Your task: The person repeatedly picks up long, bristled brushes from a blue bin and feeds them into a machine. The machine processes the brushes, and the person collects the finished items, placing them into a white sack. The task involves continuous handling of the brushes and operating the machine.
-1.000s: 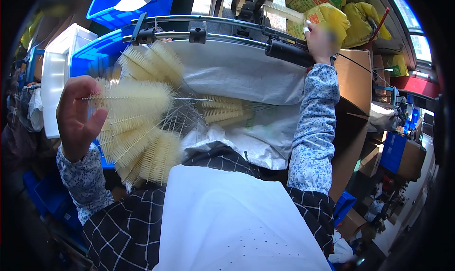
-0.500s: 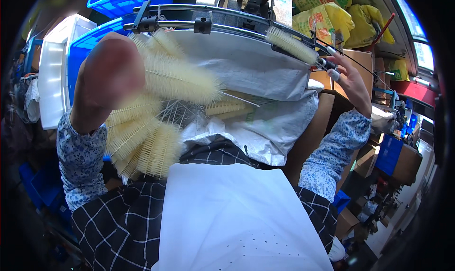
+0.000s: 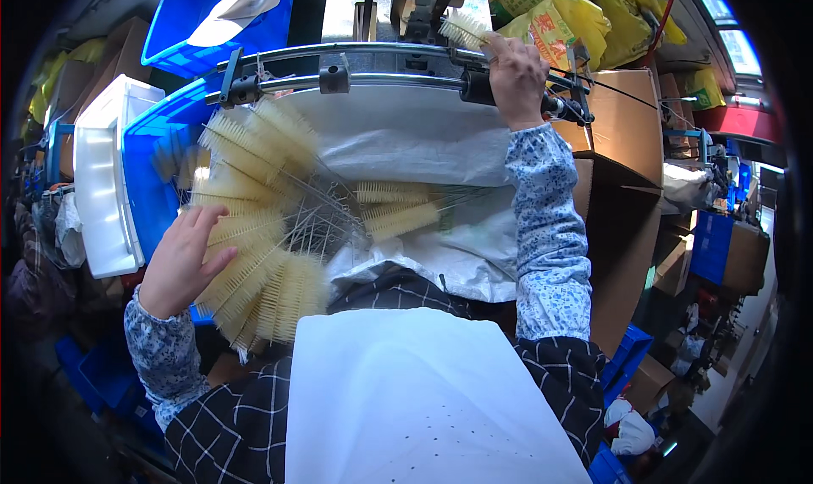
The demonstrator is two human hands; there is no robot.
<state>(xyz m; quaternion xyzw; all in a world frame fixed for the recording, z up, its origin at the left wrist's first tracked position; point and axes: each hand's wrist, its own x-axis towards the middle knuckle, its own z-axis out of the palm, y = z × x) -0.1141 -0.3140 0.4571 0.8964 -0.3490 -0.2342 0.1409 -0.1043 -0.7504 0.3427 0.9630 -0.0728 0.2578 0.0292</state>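
Cream-bristled brushes (image 3: 254, 268) with twisted wire stems lie fanned in a pile at the left, stems toward the middle. Over the pile's left edge is my left hand (image 3: 185, 259), thumb and fingers apart, holding nothing. My right hand (image 3: 518, 71) reaches up to the machine's metal rails (image 3: 373, 79) and is closed around a small cream brush (image 3: 464, 30). Only that brush's bristled end shows, left of my fingers; the rest is hidden. A few more brushes (image 3: 402, 217) rest on the white woven sheet (image 3: 406, 137) in front of me.
Blue bins (image 3: 169, 48) and a white tray (image 3: 106, 179) stand at the left. A white cap (image 3: 240, 11) lies in the far bin. At the right are open cardboard boxes (image 3: 622, 128), with yellow sacks (image 3: 555, 22) behind. The machine's rails cross above the sheet.
My left hand has come down from its raised place to the pile's edge. My right hand has moved left and farther away along the rails, and now grips the small brush.
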